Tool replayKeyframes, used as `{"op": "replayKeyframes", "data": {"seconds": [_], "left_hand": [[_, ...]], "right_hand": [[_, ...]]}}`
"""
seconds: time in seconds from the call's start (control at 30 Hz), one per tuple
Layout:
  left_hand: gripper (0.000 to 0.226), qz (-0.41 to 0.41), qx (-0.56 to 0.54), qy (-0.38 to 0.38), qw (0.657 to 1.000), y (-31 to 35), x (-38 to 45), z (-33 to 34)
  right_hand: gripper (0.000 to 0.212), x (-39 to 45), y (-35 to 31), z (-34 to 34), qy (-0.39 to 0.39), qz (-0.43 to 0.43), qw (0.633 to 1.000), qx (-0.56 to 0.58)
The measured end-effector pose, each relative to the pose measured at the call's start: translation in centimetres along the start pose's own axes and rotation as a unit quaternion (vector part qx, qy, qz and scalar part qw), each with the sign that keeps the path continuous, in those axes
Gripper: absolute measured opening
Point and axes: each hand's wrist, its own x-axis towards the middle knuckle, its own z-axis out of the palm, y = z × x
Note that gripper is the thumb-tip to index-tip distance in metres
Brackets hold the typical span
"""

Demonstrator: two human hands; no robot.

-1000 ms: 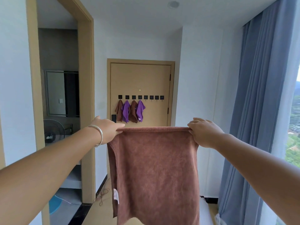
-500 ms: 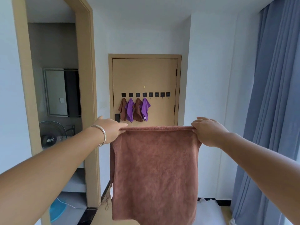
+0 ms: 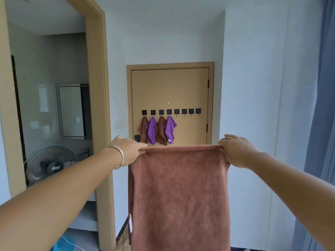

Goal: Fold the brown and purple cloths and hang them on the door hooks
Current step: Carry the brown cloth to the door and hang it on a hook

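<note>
The person is holding a brown cloth (image 3: 178,196) up at arm's length, the left hand (image 3: 126,151) pinching one top corner and the right hand (image 3: 237,151) pinching the other, hands well apart so the top edge is running taut and level between them. That spread looks deliberate: letting the cloth hang flat and free is squaring it up, and the doubled top edge suggests one fold is already in. A white tag (image 3: 130,221) is peeking out at the lower left edge. Beyond the cloth, the door (image 3: 170,87) is waiting with its row of black hooks (image 3: 171,111), and this is where the holding is happening: the four hooks on the left are each carrying a small cloth, alternating hung brown cloths (image 3: 161,132) and hung purple cloths (image 3: 152,130), while the four on the right are standing bare. Judging by that, the task is about half done, and this brown one is probably bound for the next free hook (image 3: 176,111) once folded smaller. A bracelet (image 3: 118,156) is circling the left wrist.
</note>
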Motion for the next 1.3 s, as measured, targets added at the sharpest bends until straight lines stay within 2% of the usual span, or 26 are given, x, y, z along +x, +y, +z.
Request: {"op": "replayKeyframes", "data": {"seconds": [0.3,0.57,0.73,0.87,1.13,1.3], "left_hand": [[0.033,-0.015,0.013,0.034,0.999,1.4,11.4,2.1],[0.033,-0.018,0.015,0.008,1.0,0.5,19.7,6.0],[0.029,-0.018,0.008,0.024,1.0,-1.7,25.9,8.9],[0.025,-0.013,0.0,0.037,0.999,-4.3,31.6,11.6],[0.028,0.004,-0.013,0.051,0.999,-9.9,42.7,16.0],[0.027,0.008,-0.007,0.03,0.999,-11.7,47.9,19.0]], "right_hand": [[0.034,10.1,6.7,4.3,0.029,-0.018,0.999,0.018],[0.025,17.9,8.8,9.7,0.015,-0.032,0.999,0.031],[0.024,24.2,9.0,13.5,0.03,-0.029,0.999,0.032],[0.025,30.3,8.8,16.3,0.014,-0.016,1.0,0.022],[0.031,41.9,8.5,21.6,0.027,0.0,1.0,0.004],[0.029,46.7,8.5,24.9,0.023,0.005,1.0,-0.004]]}}
